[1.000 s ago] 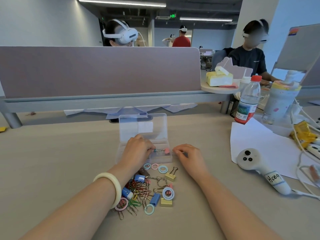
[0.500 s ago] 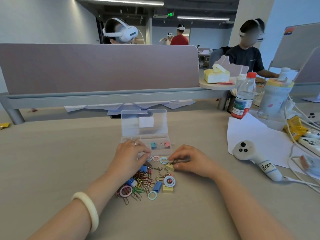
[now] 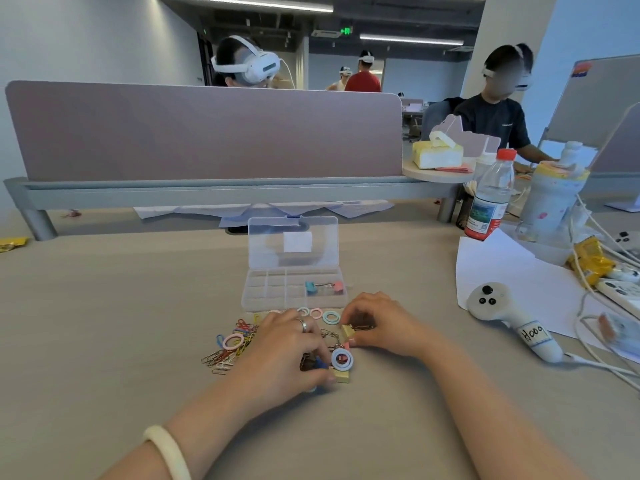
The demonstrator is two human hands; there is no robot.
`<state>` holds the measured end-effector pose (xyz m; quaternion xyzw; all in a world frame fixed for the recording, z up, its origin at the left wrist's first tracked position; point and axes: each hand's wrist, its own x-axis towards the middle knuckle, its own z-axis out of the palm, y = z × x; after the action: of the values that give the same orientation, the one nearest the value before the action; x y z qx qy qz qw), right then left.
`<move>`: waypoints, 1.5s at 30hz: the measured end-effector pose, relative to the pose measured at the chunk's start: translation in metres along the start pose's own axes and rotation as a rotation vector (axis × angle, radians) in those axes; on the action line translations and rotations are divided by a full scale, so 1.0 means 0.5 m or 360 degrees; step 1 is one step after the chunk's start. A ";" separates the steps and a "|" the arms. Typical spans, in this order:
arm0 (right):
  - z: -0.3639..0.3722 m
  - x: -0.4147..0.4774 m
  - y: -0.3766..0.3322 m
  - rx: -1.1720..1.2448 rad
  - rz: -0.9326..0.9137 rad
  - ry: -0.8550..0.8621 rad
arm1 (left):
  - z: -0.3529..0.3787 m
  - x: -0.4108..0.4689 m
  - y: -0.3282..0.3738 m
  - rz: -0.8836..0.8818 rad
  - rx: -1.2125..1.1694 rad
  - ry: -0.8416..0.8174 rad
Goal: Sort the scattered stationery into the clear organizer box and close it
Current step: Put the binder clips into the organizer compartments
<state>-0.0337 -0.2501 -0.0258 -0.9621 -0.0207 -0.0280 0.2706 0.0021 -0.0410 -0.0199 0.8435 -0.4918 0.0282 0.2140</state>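
The clear organizer box (image 3: 266,292) stands open on the desk, its lid (image 3: 293,242) upright. A blue binder clip (image 3: 311,287) and a pink one (image 3: 338,286) lie in its right compartment. In front of it lies a pile of coloured paper clips (image 3: 230,351), rings (image 3: 330,317) and binder clips. My left hand (image 3: 289,351) rests on the pile, fingers pinched on a blue binder clip (image 3: 320,365) beside a yellow clip (image 3: 341,375). My right hand (image 3: 381,323) grips a yellow binder clip (image 3: 348,331) by its wire handles.
A white controller (image 3: 505,317) lies on white paper (image 3: 512,271) at the right. Behind it stand a water bottle (image 3: 490,195), a pale tumbler (image 3: 550,199) and cables (image 3: 595,258). A mauve desk divider (image 3: 204,133) runs along the back; people in headsets sit beyond.
My left hand left the box and came down onto the pile, closing on a blue clip. My right hand reached left and took hold of the yellow binder clip.
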 end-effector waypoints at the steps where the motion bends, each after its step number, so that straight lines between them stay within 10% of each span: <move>1: 0.002 0.001 0.000 0.0069 0.0024 0.0010 | 0.001 -0.001 0.001 0.0001 0.0030 -0.0020; 15: 0.003 0.006 0.001 0.0543 0.0061 0.0494 | 0.034 0.010 0.064 -0.0109 0.0695 0.0196; 30: -0.020 0.099 0.002 0.1053 0.0132 0.0835 | -0.040 0.005 -0.008 -0.0802 -0.0479 -0.0040; 45: 0.041 0.147 0.044 0.0602 0.0059 0.0857 | -0.074 -0.004 -0.045 -0.0855 -0.0411 0.0292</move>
<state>0.0417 -0.2566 -0.0499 -0.8530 0.0642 -0.2720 0.4407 0.0261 -0.0154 0.0055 0.9031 -0.2293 -0.0162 0.3627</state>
